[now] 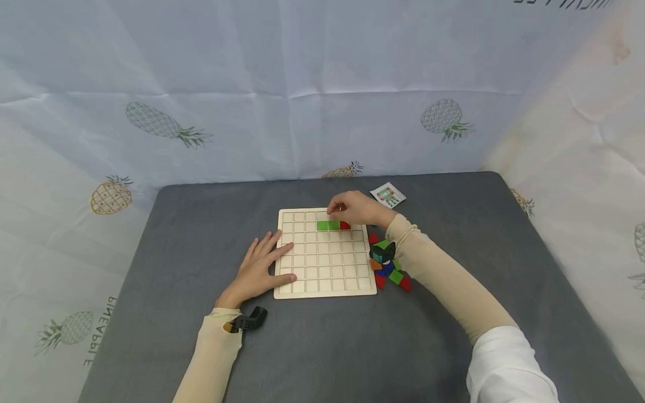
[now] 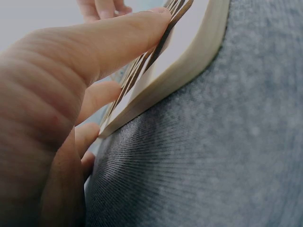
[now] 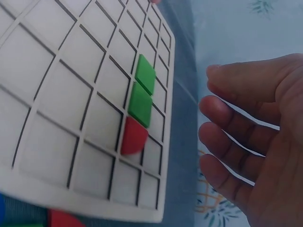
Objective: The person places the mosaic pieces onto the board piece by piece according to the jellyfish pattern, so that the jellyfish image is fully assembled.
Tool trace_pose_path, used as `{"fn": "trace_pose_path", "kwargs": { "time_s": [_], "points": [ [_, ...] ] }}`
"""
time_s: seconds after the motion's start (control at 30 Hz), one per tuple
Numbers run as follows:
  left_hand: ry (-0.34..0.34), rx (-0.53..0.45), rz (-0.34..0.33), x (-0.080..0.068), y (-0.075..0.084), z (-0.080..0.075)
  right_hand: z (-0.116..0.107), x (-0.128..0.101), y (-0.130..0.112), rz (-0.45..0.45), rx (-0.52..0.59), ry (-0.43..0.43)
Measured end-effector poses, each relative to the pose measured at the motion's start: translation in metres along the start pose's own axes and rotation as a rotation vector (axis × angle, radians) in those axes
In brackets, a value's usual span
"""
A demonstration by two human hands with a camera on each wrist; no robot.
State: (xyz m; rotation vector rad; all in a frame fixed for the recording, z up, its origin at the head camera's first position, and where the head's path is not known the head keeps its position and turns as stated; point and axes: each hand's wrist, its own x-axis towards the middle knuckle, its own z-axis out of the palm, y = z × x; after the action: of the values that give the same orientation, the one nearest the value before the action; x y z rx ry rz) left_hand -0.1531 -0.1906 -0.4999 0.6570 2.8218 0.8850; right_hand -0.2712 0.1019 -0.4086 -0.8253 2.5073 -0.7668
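Note:
A pale wooden grid board (image 1: 314,272) lies on the table. My left hand (image 1: 254,274) is spread at its left side, with thumb and index finger resting over the border. Two green square tiles (image 3: 140,105) sit side by side in grid cells near the board's far edge. Beside them is a red tile (image 3: 135,137) with one rounded side. My right hand (image 1: 356,208) hovers above the far edge, just behind those tiles, its fingers loosely bent. Nothing shows between its thumb and fingertips in the right wrist view.
Loose red, green, blue and orange pieces (image 1: 380,281) are heaped right of the board, partly hidden by the right wrist's black camera (image 1: 387,252). A small printed card (image 1: 388,195) lies behind the right hand. Pineapple-print cloth (image 1: 312,134) hangs behind the grey table (image 1: 322,347).

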Motion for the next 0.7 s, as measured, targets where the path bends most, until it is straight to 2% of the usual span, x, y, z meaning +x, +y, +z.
{"fn": "trace_pose_path", "kwargs": {
  "time_s": [0.23,0.53,0.7],
  "points": [
    [0.004,-0.009,0.012,0.002,0.001,-0.003,-0.018,-0.028,0.007,0.012,-0.007,0.048],
    [-0.009,-0.022,0.003,0.000,0.003,-0.002,-0.025,-0.063,0.023,0.008,0.007,0.083],
    [-0.005,-0.010,0.003,0.000,0.004,-0.002,-0.025,-0.078,0.032,0.048,0.028,0.090]
  ]
}}
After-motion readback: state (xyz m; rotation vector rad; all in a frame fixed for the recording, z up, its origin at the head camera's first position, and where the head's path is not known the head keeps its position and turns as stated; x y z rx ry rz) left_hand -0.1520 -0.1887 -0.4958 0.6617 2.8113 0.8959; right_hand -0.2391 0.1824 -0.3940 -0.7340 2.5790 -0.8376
